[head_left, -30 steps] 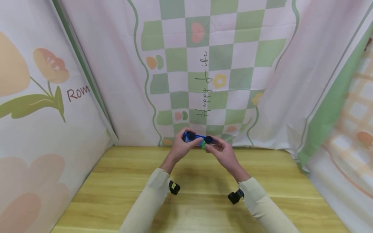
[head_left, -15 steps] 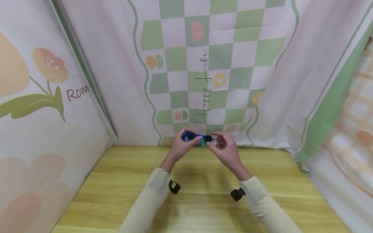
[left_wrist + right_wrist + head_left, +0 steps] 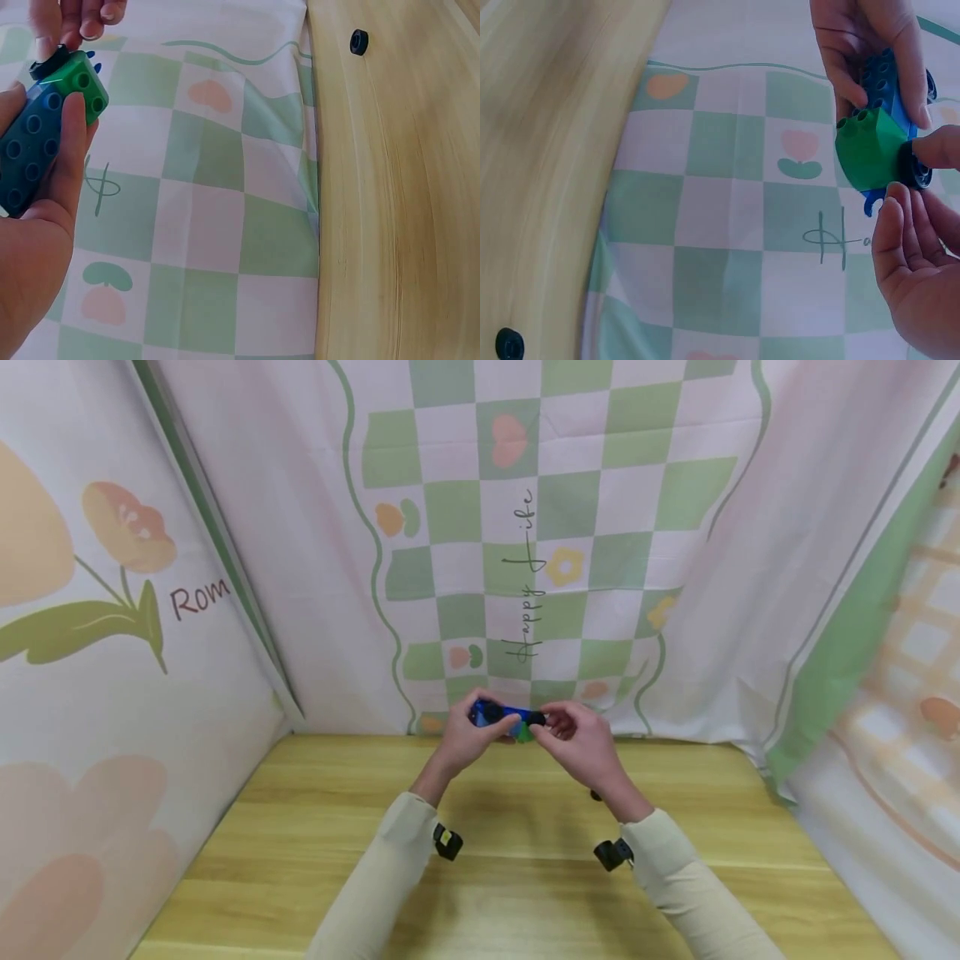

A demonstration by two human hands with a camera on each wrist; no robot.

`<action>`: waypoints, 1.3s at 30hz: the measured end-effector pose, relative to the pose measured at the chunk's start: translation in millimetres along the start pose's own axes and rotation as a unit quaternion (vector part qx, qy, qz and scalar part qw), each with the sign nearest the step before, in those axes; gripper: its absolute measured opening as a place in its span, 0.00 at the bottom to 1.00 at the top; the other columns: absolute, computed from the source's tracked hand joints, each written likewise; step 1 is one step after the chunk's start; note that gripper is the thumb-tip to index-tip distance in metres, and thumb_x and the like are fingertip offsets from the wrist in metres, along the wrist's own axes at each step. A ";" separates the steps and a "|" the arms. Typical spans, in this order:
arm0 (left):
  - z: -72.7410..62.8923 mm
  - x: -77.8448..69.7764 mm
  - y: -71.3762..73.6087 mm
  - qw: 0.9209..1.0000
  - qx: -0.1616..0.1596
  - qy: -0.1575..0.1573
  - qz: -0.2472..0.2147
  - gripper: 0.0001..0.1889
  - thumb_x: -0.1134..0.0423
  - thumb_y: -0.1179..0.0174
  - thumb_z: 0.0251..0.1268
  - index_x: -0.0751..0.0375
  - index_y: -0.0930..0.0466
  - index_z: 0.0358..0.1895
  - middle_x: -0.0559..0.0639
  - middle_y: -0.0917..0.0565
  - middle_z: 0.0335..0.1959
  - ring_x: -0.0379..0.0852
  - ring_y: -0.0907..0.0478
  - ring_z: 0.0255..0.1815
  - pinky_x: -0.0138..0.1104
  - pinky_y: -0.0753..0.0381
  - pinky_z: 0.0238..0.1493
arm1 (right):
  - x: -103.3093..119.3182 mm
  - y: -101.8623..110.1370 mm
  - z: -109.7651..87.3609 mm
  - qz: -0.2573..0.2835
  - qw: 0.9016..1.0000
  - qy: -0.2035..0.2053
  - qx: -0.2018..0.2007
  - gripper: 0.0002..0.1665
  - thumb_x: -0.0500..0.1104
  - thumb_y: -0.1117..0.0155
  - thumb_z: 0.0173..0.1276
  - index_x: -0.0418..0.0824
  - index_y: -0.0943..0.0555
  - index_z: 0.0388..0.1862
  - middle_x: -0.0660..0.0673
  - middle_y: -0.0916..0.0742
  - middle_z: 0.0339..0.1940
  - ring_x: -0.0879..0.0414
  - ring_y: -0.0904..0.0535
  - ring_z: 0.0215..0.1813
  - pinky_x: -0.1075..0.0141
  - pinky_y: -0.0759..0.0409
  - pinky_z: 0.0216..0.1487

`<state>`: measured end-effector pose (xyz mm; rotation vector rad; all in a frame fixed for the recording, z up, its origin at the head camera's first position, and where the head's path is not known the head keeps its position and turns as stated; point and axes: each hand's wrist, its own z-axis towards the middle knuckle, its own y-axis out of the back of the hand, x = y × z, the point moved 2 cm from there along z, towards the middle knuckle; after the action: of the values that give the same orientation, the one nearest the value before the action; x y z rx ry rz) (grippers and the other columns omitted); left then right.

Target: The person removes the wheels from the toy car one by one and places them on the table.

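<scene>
Toy assembly held between two hands over the far part of the wooden table (image 3: 247, 860), before a checked cloth (image 3: 570, 447). The left hand (image 3: 461, 739) steadies the blue body (image 3: 28, 154) between thumb and fingers; its thumb reaches toward the green block (image 3: 870, 154) at the end nearer the right hand (image 3: 588, 750). The right hand has a narrow pinch on the end wheel (image 3: 917, 166) — thumb on its outer side, fingertips by its lower rim — just beside the green block. A blue hook (image 3: 871, 204) projects below that block.

Over the last second the left grip is nearly unaltered, whereas the right fingers have spread and settled on the end wheel. Seen from the head, that wheel showed a round face and now looks flattened, as though tilted. By inference, the work has come to rest on this one wheel, perhaps not flush against the body; whether it is being fitted, freed or merely turned cannot be told. The second wheel (image 3: 491, 712) stays by the left hand, and a loose wheel (image 3: 359, 43), partly hidden behind the right wrist in the head view, lies on the table — well apart from the assembly
</scene>
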<state>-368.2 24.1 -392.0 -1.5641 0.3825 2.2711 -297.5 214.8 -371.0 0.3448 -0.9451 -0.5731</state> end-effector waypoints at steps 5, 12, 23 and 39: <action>-0.7 0.7 0.9 1.000 0.000 0.007 0.000 0.19 0.64 0.30 0.65 0.64 0.26 0.53 0.63 0.24 0.55 0.55 0.16 0.47 0.44 0.11 0.46 | 3.8 -0.7 0.6 -0.012 1.000 -0.016 0.004 0.18 0.43 0.26 0.66 0.35 0.16 0.50 0.42 0.14 0.38 0.54 0.16 0.36 0.71 0.16 0.37; -3.0 -0.8 1.1 1.000 -0.003 0.014 0.011 0.18 0.63 0.30 0.65 0.63 0.25 0.53 0.63 0.24 0.56 0.53 0.15 0.45 0.43 0.11 0.47 | 8.5 -1.0 -0.1 -0.018 0.999 -0.029 0.004 0.19 0.44 0.25 0.66 0.35 0.15 0.50 0.41 0.13 0.39 0.52 0.15 0.37 0.67 0.14 0.38; -4.1 0.5 1.6 1.000 -0.003 0.007 0.017 0.19 0.64 0.30 0.65 0.68 0.25 0.54 0.63 0.22 0.54 0.51 0.15 0.44 0.47 0.11 0.47 | 12.8 -3.7 0.9 -0.020 0.999 -0.036 0.009 0.18 0.42 0.25 0.65 0.35 0.16 0.50 0.39 0.13 0.44 0.50 0.13 0.39 0.60 0.12 0.40; -5.5 4.9 -2.2 0.999 -0.032 0.018 -0.004 0.16 0.63 0.28 0.63 0.66 0.24 0.45 0.64 0.16 0.47 0.50 0.12 0.37 0.45 0.10 0.42 | 8.3 -8.4 2.3 -0.048 0.997 -0.016 0.049 0.16 0.42 0.24 0.64 0.36 0.18 0.45 0.42 0.16 0.40 0.54 0.19 0.37 0.64 0.16 0.39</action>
<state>-364.2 24.4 -398.6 -1.6373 0.3155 2.2731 -298.2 203.0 -368.5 0.4729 -0.9932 -0.6227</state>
